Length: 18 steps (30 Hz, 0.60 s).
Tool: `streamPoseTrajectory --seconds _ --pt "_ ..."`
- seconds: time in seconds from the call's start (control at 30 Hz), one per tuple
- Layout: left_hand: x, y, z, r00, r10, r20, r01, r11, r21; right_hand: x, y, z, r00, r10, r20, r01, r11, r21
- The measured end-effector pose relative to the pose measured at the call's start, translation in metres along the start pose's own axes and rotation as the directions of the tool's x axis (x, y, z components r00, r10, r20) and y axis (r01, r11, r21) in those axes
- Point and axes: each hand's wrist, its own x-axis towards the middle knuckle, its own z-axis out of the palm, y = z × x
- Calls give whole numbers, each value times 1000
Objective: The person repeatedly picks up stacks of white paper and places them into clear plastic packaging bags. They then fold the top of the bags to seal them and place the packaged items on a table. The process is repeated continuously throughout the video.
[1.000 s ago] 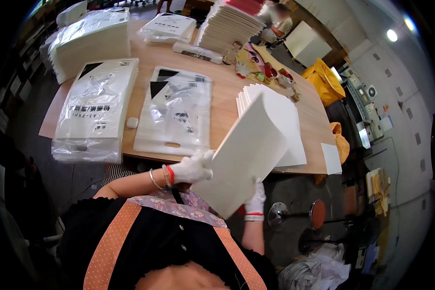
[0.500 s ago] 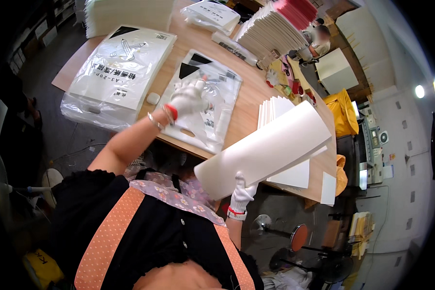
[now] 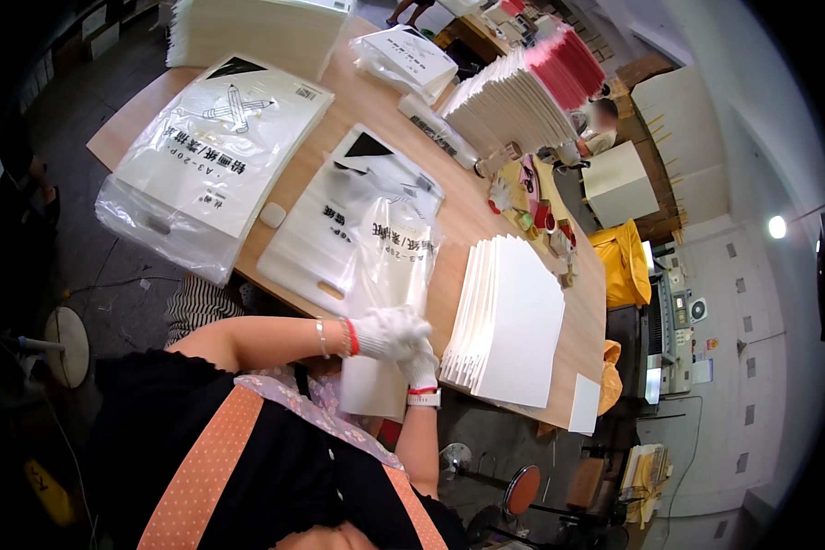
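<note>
Both my hands wear white knit gloves and meet at the table's near edge. A curved bundle of white paper (image 3: 373,390) is partly inside a clear printed plastic bag (image 3: 390,252). My left hand (image 3: 390,332) is closed on the bag near its mouth. Right beside it, my right hand (image 3: 419,367) is closed round the paper; its fingers are partly hidden behind my left hand. Under the bag lies a pile of flat printed plastic bags (image 3: 293,247) with a handle slot. To the right, a fanned stack of white paper (image 3: 522,330) rests on the table.
Filled paper packs (image 3: 220,156) lie at the left, beside a small white object (image 3: 272,214). Further back stand a tall paper stack (image 3: 257,41), another pack (image 3: 405,55) and white and pink stacks (image 3: 513,101). Tools and tape clutter the far right edge. Someone sits beyond.
The paper bundle has swung from the right to in front of me and partly into a bag. My left hand has come back from the bag pile to my right hand.
</note>
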Motion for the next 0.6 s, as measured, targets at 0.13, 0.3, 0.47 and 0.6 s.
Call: streamPoseTrajectory --seconds 0.13,0.3,0.47,0.6 --pt "-21 -58 10 979 -203 22 203 979 26 39 -42 -29 726 673 137 -651 609 453" --pt "-60 -129 26 804 528 -274 -244 713 658 75 -5 44 753 628 198 -648 653 392" --pt "-85 -220 25 704 -608 -368 634 771 -59 52 18 97 845 484 227 -493 540 682" --pt "-142 -152 -10 693 -620 -369 541 785 -303 18 -48 -6 790 433 434 -613 584 532"
